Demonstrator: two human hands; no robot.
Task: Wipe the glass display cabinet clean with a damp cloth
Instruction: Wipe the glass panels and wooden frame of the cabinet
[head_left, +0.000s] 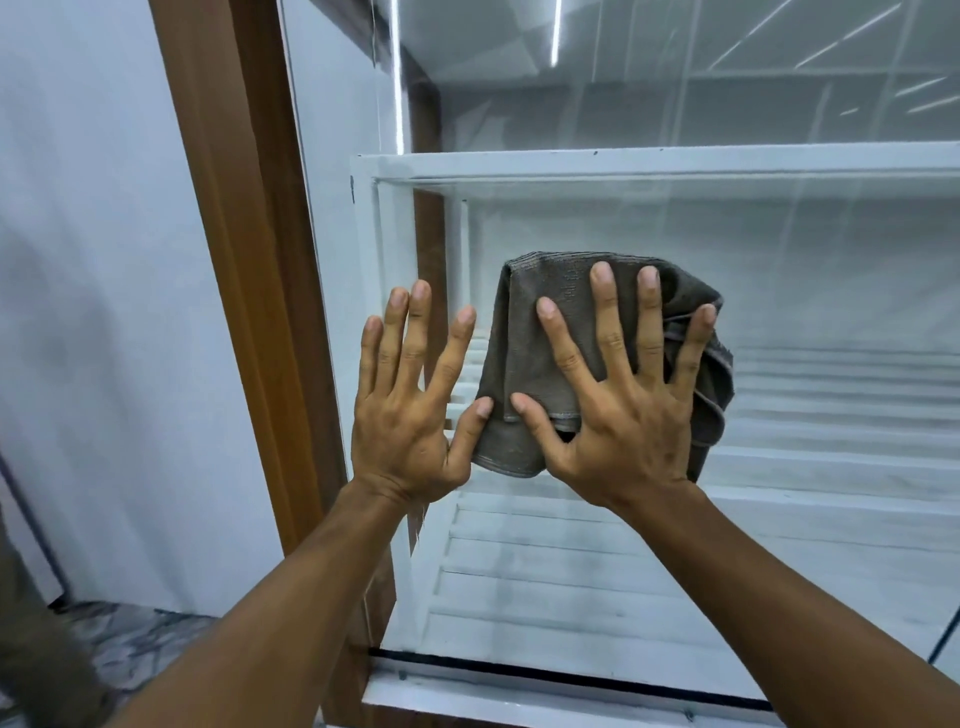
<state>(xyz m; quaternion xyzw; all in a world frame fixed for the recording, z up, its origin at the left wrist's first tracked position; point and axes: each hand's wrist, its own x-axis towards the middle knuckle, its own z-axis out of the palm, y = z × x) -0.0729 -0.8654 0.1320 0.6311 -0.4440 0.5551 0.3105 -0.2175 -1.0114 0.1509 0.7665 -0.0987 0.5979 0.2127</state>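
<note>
Head view. Glass display cabinet (779, 249), filling the centre and right of frame, cut off at top and right: wiping appears under way. Grey cloth (524, 353), mid-frame, pressed flat to the pane by the right hand (628, 415), fingers splayed. Left hand (405, 415) just beside, likewise flat, thumb touching the cloth's edge. Next, probably, a firm sweep across unwiped glass. Reflections hide any smears.

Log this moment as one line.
right hand: open, presses grey cloth flat on cabinet glass | left hand: open, flat on glass, thumb at cloth edge | phase: cloth in contact
</note>
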